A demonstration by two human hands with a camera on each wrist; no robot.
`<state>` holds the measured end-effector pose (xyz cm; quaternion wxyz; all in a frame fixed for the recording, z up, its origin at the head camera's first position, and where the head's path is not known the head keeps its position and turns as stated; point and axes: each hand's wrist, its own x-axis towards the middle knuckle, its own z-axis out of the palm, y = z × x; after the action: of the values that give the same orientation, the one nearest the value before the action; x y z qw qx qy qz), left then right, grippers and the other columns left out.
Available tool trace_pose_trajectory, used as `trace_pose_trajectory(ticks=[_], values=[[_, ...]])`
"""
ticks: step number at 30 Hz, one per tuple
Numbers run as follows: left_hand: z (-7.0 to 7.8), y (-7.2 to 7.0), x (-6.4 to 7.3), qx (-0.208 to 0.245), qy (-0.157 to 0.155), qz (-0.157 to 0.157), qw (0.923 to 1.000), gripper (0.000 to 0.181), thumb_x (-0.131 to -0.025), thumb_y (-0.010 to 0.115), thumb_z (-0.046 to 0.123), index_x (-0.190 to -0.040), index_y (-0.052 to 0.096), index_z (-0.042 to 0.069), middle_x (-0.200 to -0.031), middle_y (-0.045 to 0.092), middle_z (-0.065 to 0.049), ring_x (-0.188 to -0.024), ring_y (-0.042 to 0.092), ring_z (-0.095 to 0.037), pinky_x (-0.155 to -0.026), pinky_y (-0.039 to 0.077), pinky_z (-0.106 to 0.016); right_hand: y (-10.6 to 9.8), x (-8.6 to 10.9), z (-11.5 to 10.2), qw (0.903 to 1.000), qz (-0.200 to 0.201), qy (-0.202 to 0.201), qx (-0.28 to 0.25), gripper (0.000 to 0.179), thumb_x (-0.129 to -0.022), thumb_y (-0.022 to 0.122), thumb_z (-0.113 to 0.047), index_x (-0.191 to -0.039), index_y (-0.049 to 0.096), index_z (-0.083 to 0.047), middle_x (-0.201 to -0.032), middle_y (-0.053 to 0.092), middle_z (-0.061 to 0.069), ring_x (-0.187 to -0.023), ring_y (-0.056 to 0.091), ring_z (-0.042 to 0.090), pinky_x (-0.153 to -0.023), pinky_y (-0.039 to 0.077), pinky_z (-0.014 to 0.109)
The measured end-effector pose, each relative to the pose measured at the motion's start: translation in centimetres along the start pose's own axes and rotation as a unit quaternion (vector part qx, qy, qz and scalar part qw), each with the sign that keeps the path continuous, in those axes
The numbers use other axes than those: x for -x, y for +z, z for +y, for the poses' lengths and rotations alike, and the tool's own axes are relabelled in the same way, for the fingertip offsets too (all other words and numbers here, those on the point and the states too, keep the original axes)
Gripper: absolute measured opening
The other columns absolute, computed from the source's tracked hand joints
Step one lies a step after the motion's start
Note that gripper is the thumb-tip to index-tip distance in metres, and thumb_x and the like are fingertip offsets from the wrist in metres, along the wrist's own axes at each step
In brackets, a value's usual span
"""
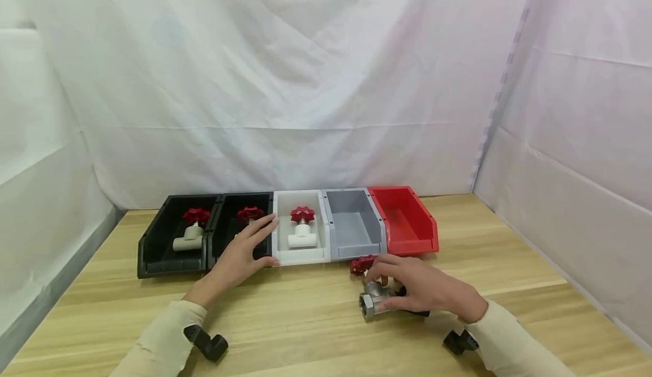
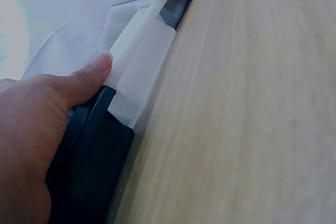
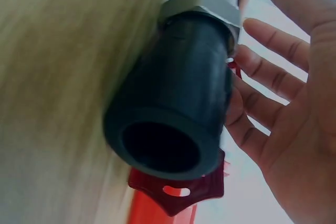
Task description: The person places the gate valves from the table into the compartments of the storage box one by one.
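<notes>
My right hand point(image 1: 420, 286) holds a metal valve point(image 1: 376, 296) low over the table, thumb on its body and fingers bent over the top. The valve has a red handwheel point(image 1: 363, 265) toward the bins, and a black pipe end point(image 3: 163, 108) that opens toward the right wrist camera. My left hand point(image 1: 241, 258) reaches over the second black bin point(image 1: 231, 200), fingers extended to the left rim of the white bin point(image 1: 300, 261). Its thumb point(image 2: 97, 69) lies at that bin's edge. Behind the left hand, a red-wheeled valve point(image 1: 249, 214) is partly hidden.
Another black bin point(image 1: 170, 266) at the far left holds a pale valve point(image 1: 191, 236) with a red wheel. A white valve point(image 1: 303, 235) stands in the white bin. Grey point(image 1: 351, 221) and red point(image 1: 399, 224) bins continue the row. White cloth point(image 1: 305, 82) hangs behind.
</notes>
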<state>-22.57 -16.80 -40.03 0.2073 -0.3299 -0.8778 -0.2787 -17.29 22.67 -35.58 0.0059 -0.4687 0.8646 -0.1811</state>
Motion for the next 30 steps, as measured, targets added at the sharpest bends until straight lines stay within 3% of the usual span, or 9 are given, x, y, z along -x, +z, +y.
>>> trace_pose_trajectory(ticks=[6, 17, 30], values=[[0.26, 0.06, -0.1, 0.001, -0.005, -0.001, 1.0, 0.089, -0.07, 0.082, 0.03, -0.147, 0.04, 0.011, -0.15, 0.034, -0.008, -0.131, 0.038, -0.031, -0.096, 0.04, -0.054, 0.61, 0.11, 0.11, 0.9997, -0.007, 0.021, 0.006, 0.053, -0.083, 0.069, -0.053, -0.127, 0.055, -0.026, -0.115, 0.05, -0.016, -0.089, 0.053, 0.004, -0.078, 0.048, 0.026], [0.34, -0.1, -0.03, 0.001, -0.012, -0.003, 0.9999, 0.088, -0.071, 0.082, 0.029, -0.146, 0.041, 0.01, -0.15, 0.034, -0.008, -0.131, 0.039, -0.031, -0.095, 0.042, -0.053, 0.6, 0.08, 0.02, 0.9962, -0.046, 0.073, 0.01, 0.056, -0.081, 0.067, -0.058, -0.129, 0.053, -0.032, -0.116, 0.047, -0.018, -0.094, 0.052, 0.005, -0.081, 0.048, 0.025], [0.34, -0.09, -0.04, 0.005, -0.018, -0.004, 0.9998, 0.088, -0.071, 0.082, 0.03, -0.147, 0.04, 0.012, -0.15, 0.034, -0.007, -0.132, 0.038, -0.031, -0.095, 0.04, -0.054, 0.39, -0.06, -0.46, 0.9902, -0.074, 0.118, 0.014, 0.068, -0.078, 0.065, -0.064, -0.135, 0.048, -0.031, -0.119, 0.046, -0.013, -0.096, 0.051, 0.008, -0.083, 0.049, 0.028]])
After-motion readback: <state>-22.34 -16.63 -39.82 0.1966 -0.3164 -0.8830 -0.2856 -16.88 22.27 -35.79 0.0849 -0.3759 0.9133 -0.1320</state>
